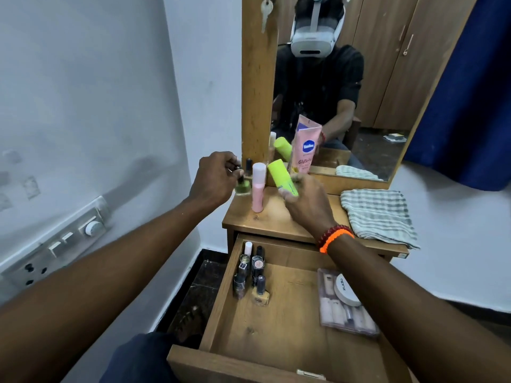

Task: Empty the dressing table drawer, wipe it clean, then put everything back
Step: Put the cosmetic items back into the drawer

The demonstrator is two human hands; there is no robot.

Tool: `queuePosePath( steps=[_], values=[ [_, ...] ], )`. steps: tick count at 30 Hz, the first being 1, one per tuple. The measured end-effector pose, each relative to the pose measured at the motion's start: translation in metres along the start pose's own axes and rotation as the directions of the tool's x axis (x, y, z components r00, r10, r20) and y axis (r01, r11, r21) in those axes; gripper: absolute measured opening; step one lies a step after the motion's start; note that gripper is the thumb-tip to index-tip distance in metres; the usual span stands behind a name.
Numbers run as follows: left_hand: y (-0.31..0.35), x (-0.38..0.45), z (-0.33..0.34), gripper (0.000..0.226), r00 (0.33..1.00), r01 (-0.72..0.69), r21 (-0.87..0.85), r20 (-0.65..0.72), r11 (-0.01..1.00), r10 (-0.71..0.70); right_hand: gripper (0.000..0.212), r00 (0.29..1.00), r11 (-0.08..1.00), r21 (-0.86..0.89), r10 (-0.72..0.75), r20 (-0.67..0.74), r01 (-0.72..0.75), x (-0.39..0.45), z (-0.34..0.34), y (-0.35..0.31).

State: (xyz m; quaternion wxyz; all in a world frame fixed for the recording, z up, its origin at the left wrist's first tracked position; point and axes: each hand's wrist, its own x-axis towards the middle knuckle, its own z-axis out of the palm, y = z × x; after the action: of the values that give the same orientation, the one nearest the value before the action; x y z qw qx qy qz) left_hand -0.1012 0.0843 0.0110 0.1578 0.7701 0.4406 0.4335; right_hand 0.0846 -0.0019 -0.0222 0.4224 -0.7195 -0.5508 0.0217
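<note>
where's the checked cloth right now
In the head view the checked cloth lies folded on the right side of the dressing table top, below the mirror and right of the right hand.

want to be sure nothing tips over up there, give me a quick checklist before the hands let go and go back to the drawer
1. Left hand has the green nail polish bottle down on the tabletop: cannot tell, base partly hidden.
2. Right hand has stood the lime green tube upright: not ok, tilted in its grip.
3. Pink bottle stands upright: ok.
4. Checked cloth ready on the tabletop: ok.
5. Drawer emptied: not ok, nail polish bottles and a clear pouch remain.
</note>
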Motion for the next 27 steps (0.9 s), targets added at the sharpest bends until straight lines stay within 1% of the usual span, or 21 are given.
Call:
queuePosePath(
  steps=[2, 4, 7, 11, 13, 15, 18, 20, 21, 23, 27],
  values=[
    [0.003, -0.004, -0.012, 0.015, 1.000, 0.019, 0.006, -0.016, 1.000, -0.019, 0.040, 0.999, 0.998, 0.050, 0.046, -0.010, -0.045, -0.013, -0.009, 0.004],
    [0.005, -0.010, -0.024, 0.016, 0.999, 0.042, 0.005, -0.021, 0.999, -0.042, 0.036, 0.996, 0.987, 0.131, 0.091, -0.012, -0.088, -0.027, -0.015, 0.013],
    [0.009, -0.027, -0.042, 0.017, 0.998, 0.062, 0.010, -0.007, 0.998, -0.062, 0.029, 0.984, 0.943, 0.282, 0.174, 0.037, -0.177, -0.055, -0.025, 0.018],
    [0.018, -0.061, -0.058, 0.011, 0.994, 0.058, 0.045, 0.090, 0.997, -0.062, 0.039, 0.984, 0.924, 0.340, 0.147, 0.100, -0.173, -0.092, -0.034, 0.018],
    [0.023, -0.080, -0.062, 0.009, 0.985, 0.041, 0.044, 0.165, 0.998, -0.048, 0.042, 0.978, 0.926, 0.330, 0.136, 0.158, -0.183, -0.110, -0.037, 0.016],
    [0.023, -0.099, -0.062, 0.009, 0.966, 0.008, 0.039, 0.258, 0.999, -0.018, 0.041, 0.972, 0.948, 0.279, 0.097, 0.213, -0.155, -0.127, -0.038, 0.013],
    [0.014, -0.128, -0.051, 0.009, 0.923, -0.018, 0.036, 0.386, 0.999, 0.003, 0.033, 0.929, 0.944, 0.269, 0.087, 0.360, -0.193, -0.148, -0.031, 0.012],
    [0.010, -0.141, -0.043, 0.010, 0.913, -0.020, 0.051, 0.409, 0.999, -0.003, 0.037, 0.879, 0.948, 0.227, 0.095, 0.467, -0.223, -0.155, -0.024, 0.014],
    [0.009, -0.145, -0.039, 0.011, 0.915, -0.012, 0.045, 0.403, 0.999, -0.008, 0.039, 0.861, 0.959, 0.185, 0.098, 0.498, -0.216, -0.158, -0.020, 0.015],
    [0.011, -0.149, -0.035, 0.012, 0.919, 0.000, 0.030, 0.395, 1.000, -0.012, 0.037, 0.848, 0.975, 0.119, 0.100, 0.520, -0.188, -0.161, -0.015, 0.016],
    [0.014, -0.152, -0.031, 0.014, 0.916, -0.001, 0.056, 0.401, 0.998, -0.022, 0.033, 0.846, 0.988, 0.038, 0.109, 0.523, -0.150, -0.163, -0.012, 0.013]
  ],
)
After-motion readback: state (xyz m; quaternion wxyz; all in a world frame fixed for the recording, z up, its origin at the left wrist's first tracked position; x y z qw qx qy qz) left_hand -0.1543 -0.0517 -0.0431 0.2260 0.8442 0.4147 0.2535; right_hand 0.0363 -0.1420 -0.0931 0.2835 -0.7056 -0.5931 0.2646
